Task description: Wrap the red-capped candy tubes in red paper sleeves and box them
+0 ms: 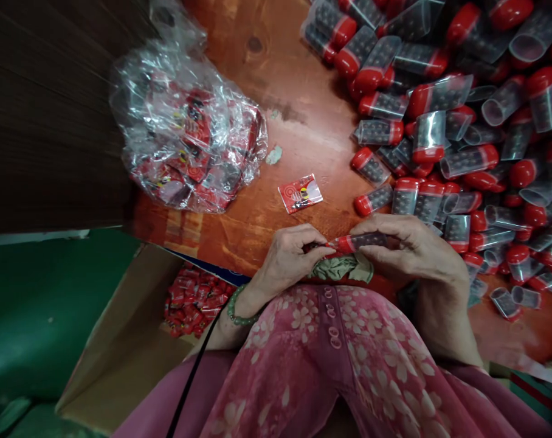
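My right hand (pixel 415 249) is closed around a dark, see-through tube with a red end (pixel 366 241), held lengthwise toward the left. My left hand (pixel 287 252) pinches a small red piece at the tube's red end; the fingers hide most of it, so I cannot tell its kind. Above the hands, a flat red printed sleeve (pixel 300 193) lies on the wooden table (pixel 298 146). Just below the tube is a crumpled greenish cloth (pixel 337 267) at the table's front edge.
A big pile of red-capped clear tubes (pixel 467 134) covers the right side of the table. At upper left sits a clear plastic bag (pixel 189 134) of red printed sleeves. Below the table's left edge, a cardboard box (pixel 121 340) contains many red wrapped pieces (pixel 196 301).
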`<state>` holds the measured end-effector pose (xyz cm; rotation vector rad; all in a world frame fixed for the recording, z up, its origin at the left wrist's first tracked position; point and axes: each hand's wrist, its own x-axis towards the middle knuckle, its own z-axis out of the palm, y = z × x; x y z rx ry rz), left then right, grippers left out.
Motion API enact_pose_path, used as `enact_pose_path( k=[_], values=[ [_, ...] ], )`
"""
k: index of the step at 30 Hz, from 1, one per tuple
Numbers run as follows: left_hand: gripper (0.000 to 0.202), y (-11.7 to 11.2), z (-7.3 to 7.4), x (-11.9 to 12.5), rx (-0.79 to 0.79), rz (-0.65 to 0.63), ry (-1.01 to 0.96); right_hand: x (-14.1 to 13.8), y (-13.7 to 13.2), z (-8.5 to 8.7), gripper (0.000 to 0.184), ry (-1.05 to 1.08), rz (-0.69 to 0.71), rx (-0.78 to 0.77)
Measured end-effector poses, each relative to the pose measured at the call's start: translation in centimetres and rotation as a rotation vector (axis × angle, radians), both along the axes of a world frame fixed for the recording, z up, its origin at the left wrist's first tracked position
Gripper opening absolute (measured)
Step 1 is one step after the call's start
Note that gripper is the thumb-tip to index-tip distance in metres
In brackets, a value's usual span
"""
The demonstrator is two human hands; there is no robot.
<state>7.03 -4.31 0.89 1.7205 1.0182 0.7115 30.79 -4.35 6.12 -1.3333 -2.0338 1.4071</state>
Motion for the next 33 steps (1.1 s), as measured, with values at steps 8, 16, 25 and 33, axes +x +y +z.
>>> enact_pose_path(
  k=[8,16,25,33],
  values=[
    [0.006,0.5,0.3,-0.3,-0.051,-0.094,0.006,-0.3,0.3,-0.8,0.034,-0.021,0.208,0.037],
    [0.014,0.8,-0.2,-1.3,-0.127,-0.078,0.045,-0.6,-0.8,-1.1,0.027,0.041,-0.044,0.114],
    [0.014,1.5,0.0,-0.9,-0.184,-0.036,-0.053,0.4,-1.3,-0.7,0.029,0.008,-0.090,0.097],
    [0.013,1.4,0.1,-1.0,-0.179,-0.157,-0.042,0.4,0.0,0.0,0.038,-0.017,0.226,0.002]
  ],
)
